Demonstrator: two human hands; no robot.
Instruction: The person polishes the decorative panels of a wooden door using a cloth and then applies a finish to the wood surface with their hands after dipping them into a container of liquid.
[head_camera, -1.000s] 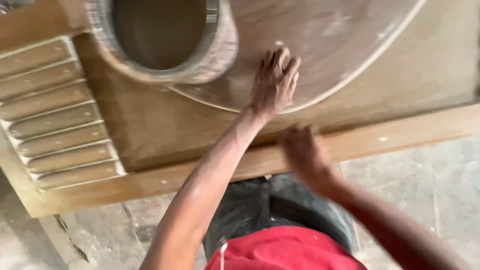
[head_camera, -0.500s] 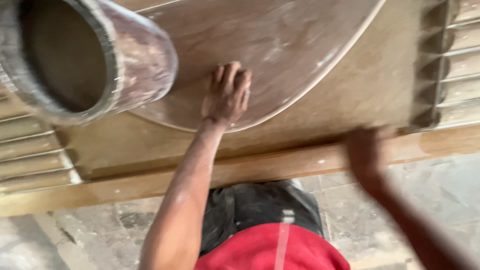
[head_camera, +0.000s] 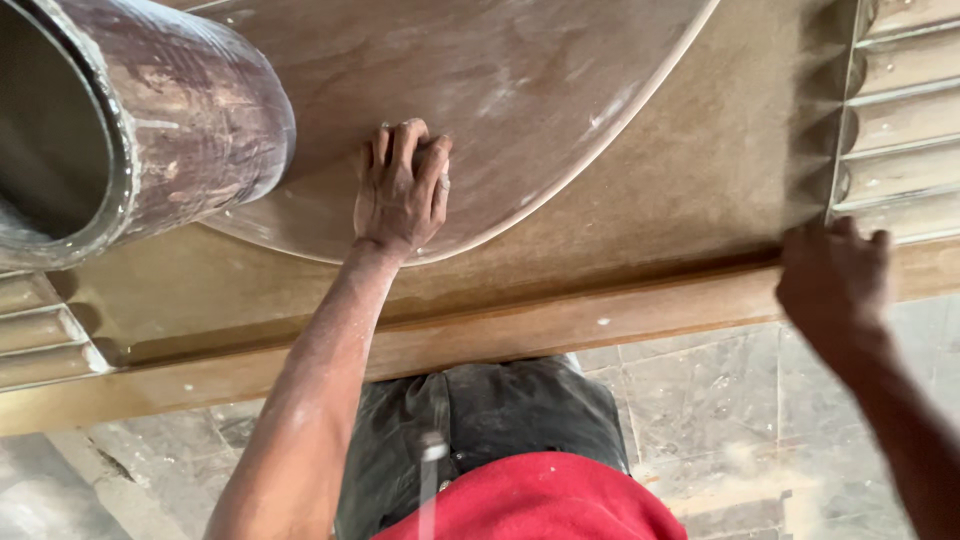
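Carved wooden panel (head_camera: 650, 215) over tiled floor: left hand (head_camera: 402, 190) pressed flat, apparently sanding its oval inlay (head_camera: 480, 90); right hand (head_camera: 832, 280), at three o'clock, clamped on panel edge.

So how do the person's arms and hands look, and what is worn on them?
Both arms are bare, with no sleeves, gloves or watch in view. The left arm and left hand are powdered with pale dust. The right hand is blurred, so rings cannot be told.

- Wide, dark, scuffed cylindrical pipe (head_camera: 150, 130), open-ended, at ten o'clock.
- Ribbed, fluted wooden moulding strips (head_camera: 905, 110) at two o'clock, more at eight o'clock.
- Grey, dusty stone tile floor (head_camera: 700, 400) at five o'clock.
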